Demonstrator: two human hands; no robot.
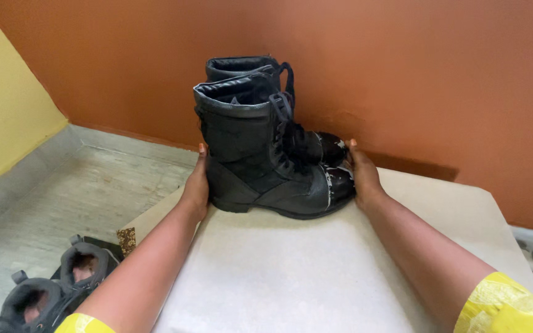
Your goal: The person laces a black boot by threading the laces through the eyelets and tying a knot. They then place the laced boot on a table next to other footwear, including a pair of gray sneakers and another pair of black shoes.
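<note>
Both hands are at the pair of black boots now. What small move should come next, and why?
Probably press both palms inward: the left hand is at the heels of the black boots and the right hand at the toes, the pair upright on the white-covered table.

We see a pair of tall black lace-up leather boots (266,148) standing upright, side by side on a white paper-covered table (291,271), toes scuffed white. Left hand (196,185) presses flat on the heels, right hand (363,176) on the toes. Yellow sleeves (507,305) show. A pair of grey padded ankle shoes (53,290) sits on the grey floor (81,191), lower left. Orange wall (402,74) behind.
</note>
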